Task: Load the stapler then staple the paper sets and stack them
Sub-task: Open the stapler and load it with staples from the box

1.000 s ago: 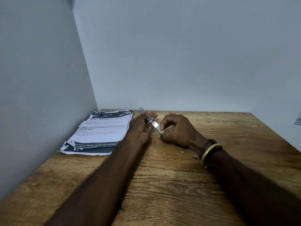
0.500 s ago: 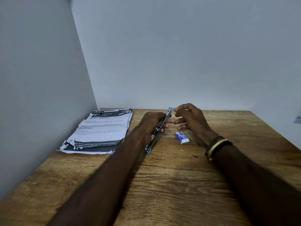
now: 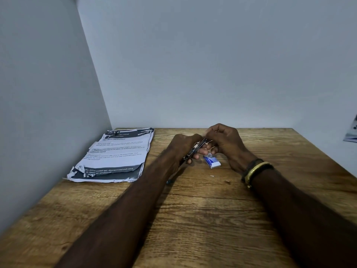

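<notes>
My left hand [image 3: 182, 147] grips a slim dark stapler [image 3: 194, 149] with metal parts, held slanted above the wooden table [image 3: 193, 219]; its lower blue tip shows by my forearm. My right hand [image 3: 222, 139] has its fingers curled at the stapler's upper end; what they pinch is hidden. A small blue and white staple box [image 3: 212, 162] lies on the table just below both hands. A stack of printed paper sets [image 3: 114, 155] with torn edges lies at the back left.
Grey walls close the table at the left and back. A few loose staples or crumbs [image 3: 228, 182] lie on the wood near my right wrist, which wears a gold bangle [image 3: 257, 170]. Something pale shows at the far right edge [image 3: 351, 135].
The stapler has been tipped and turned from its earlier position. My right hand has lifted off the table, uncovering the staple box, and closed in on the stapler's upper end.
</notes>
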Demonstrator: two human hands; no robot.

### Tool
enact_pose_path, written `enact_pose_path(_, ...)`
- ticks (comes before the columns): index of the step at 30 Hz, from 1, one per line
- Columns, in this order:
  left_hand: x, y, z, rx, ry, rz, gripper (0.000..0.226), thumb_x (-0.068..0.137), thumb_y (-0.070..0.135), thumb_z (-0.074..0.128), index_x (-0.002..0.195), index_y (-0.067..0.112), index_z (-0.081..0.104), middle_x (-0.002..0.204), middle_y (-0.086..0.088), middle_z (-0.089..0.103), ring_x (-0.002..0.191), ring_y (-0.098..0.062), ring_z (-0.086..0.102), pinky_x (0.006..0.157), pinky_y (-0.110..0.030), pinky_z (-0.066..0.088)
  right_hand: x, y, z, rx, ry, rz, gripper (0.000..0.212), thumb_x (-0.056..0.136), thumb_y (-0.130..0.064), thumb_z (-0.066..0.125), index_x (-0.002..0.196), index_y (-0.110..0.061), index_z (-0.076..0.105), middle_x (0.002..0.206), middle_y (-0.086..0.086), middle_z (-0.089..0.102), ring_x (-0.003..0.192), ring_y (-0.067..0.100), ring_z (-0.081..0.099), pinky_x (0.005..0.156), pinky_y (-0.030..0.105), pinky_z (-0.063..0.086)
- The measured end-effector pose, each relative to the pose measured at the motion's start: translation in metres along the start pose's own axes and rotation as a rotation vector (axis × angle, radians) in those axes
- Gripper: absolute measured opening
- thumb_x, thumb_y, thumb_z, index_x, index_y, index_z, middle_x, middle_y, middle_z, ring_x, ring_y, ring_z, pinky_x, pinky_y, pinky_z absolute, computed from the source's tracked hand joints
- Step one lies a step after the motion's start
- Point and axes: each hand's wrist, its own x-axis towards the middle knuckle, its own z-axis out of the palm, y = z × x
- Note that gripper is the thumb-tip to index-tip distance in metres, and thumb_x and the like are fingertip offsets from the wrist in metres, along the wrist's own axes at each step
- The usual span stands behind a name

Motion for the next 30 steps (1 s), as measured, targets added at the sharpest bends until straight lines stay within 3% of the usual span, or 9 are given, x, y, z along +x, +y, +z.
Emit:
enact_pose_path(7, -0.002, 0.000, 0.003, 0.029, 0.023, -0.007, 0.029, 0.090, 0.023, 0.054, 0.083, 0.004, 0.074, 0.075, -0.012, 0.078, 0.043, -0.011, 0.054, 0.044, -0.019, 0.033, -0.003, -0.002, 0.000, -0.034, 0.009, -0.014, 0.017, 0.088, -0.001, 0.072, 0.097, 0.013, 0.068, 0.065, 0.010, 0.070, 0.051, 0.014, 0.063, 0.044, 0.025, 0.053)
enact_pose_path(20, -0.003, 0.002, 0.004, -0.013, -0.023, -0.058, 0.030, 0.089, 0.018, 0.045, 0.093, 0.000, 0.069, 0.085, -0.019, 0.078, 0.050, -0.016, 0.061, 0.044, -0.019, 0.041, -0.003, 0.000, -0.002, -0.035, 0.053, 0.017, 0.006, 0.085, -0.002, 0.073, 0.086, 0.004, 0.071, 0.065, 0.013, 0.071, 0.054, 0.019, 0.067, 0.050, 0.026, 0.057)
enact_pose_path(26, -0.010, 0.005, 0.005, -0.144, -0.094, -0.063, 0.035, 0.093, 0.014, 0.038, 0.121, 0.004, 0.056, 0.093, -0.026, 0.069, 0.063, -0.027, 0.063, 0.051, -0.026, 0.049, -0.002, 0.000, -0.005, -0.022, 0.107, 0.038, 0.004, 0.083, -0.004, 0.075, 0.080, -0.004, 0.073, 0.066, 0.008, 0.073, 0.058, 0.019, 0.071, 0.052, 0.026, 0.058)
enact_pose_path(30, -0.012, 0.005, 0.008, -0.129, -0.080, -0.030, 0.023, 0.093, 0.013, 0.040, 0.098, 0.004, 0.060, 0.097, -0.028, 0.070, 0.068, -0.028, 0.066, 0.056, -0.027, 0.054, -0.002, -0.002, -0.005, -0.027, 0.156, 0.041, 0.003, 0.080, -0.006, 0.075, 0.077, -0.005, 0.074, 0.067, 0.009, 0.074, 0.059, 0.021, 0.072, 0.055, 0.028, 0.059)
